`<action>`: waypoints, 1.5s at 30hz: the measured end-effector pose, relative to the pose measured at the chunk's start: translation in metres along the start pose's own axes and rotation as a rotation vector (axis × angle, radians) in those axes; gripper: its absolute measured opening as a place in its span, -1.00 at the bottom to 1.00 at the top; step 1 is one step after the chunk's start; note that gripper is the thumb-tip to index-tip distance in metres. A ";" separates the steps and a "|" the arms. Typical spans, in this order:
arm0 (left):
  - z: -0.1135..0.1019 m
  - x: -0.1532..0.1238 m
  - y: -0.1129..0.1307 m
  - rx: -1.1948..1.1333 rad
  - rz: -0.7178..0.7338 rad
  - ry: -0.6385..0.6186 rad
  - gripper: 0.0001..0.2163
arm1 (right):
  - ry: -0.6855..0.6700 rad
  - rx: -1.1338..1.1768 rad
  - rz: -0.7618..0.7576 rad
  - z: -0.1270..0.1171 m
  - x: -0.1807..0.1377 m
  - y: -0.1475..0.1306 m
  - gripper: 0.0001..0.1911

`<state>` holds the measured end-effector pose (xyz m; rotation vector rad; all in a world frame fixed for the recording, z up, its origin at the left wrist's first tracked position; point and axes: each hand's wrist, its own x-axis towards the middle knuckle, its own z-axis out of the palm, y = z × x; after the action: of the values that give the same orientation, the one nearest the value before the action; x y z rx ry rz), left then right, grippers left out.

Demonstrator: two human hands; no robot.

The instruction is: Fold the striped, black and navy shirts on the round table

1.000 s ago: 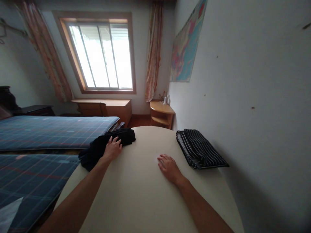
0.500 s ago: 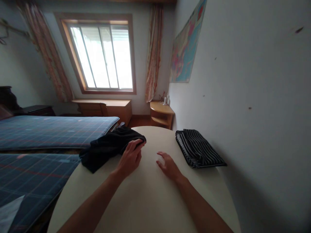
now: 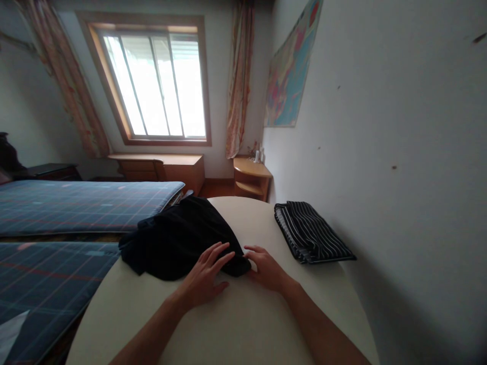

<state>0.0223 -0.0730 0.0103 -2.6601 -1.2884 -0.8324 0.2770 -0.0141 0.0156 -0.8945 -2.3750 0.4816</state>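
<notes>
the cream round table [image 3: 236, 329] fills the near middle, both bare forearms reaching in over it. the left hand [image 3: 201, 279] lies across the near edge of a black cloth [image 3: 182, 238], palm down, its fingers spread and its thumb held apart over the tabletop. the right hand [image 3: 268, 271] is at the cloth's right corner, index finger stretched out and thumb low; the fingertips meet the fabric there, but whether they pinch it cannot be told. the black cloth spreads over the left side of the table, smooth toward the hands and rumpled at its left end. on the right side, apart from both hands, lies a folded striped cloth [image 3: 312, 233], black with white lines

left of the table is a blue plaid mattress [image 3: 45, 284] with a white piece [image 3: 11, 332] at its near corner, and past it a second plaid mattress [image 3: 87, 205]. farther back stand a rounded corner shelf [image 3: 251, 167] and a wooden desk [image 3: 180, 159]. a map [image 3: 291, 76] hangs on the right wall, and patterned curtains [image 3: 239, 76] flank the bright window [image 3: 160, 86]
</notes>
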 end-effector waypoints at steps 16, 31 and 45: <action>-0.031 0.011 0.021 -0.755 -0.621 0.059 -0.60 | 0.593 0.943 0.516 -0.033 0.006 -0.015 -0.59; -0.010 0.000 -0.013 -0.204 -0.774 -0.065 -0.64 | -0.050 0.353 0.302 0.001 -0.007 -0.017 -0.23; -0.055 0.007 -0.005 -0.596 -0.602 0.063 -0.60 | -0.094 0.583 0.295 -0.059 -0.010 -0.021 -0.68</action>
<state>-0.0023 -0.0803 0.0600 -2.5919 -2.1552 -1.5694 0.3083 -0.0278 0.0686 -0.9496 -1.9999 1.2748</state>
